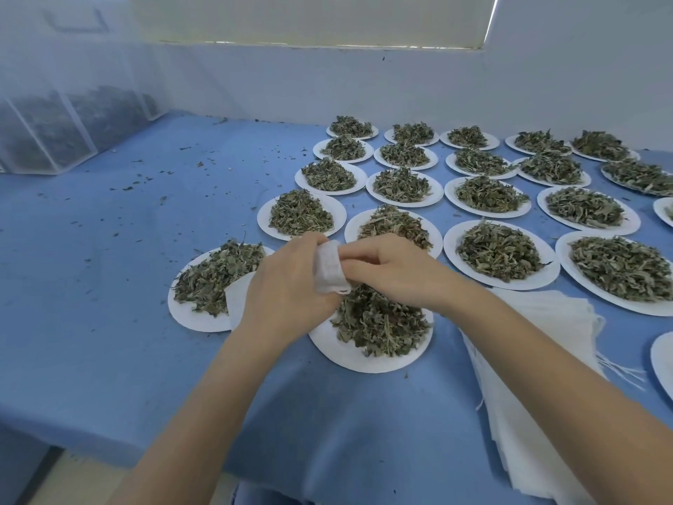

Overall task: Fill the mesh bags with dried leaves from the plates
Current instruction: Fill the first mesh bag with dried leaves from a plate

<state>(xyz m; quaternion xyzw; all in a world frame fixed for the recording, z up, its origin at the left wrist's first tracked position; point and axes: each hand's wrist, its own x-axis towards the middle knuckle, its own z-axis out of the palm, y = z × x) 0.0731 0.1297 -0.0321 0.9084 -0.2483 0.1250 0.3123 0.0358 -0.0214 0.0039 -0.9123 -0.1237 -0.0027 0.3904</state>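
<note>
White mesh, a small bag (330,267), was pinched between both hands above the nearest plate (368,353) of dried leaves (378,322); its long axis ran roughly upright, slightly tilted. The left hand (287,282) gripped it from the left, the right hand (389,264) pinched its upper edge from the right, both equally close. The leaf heap lay directly below, so the filling looked a short reach down. Another plate (193,315) sat just left; more loaded plates spread beyond across the blue desk (109,267). A stack of flat mesh bags (539,377) lay under the right forearm.
</note>
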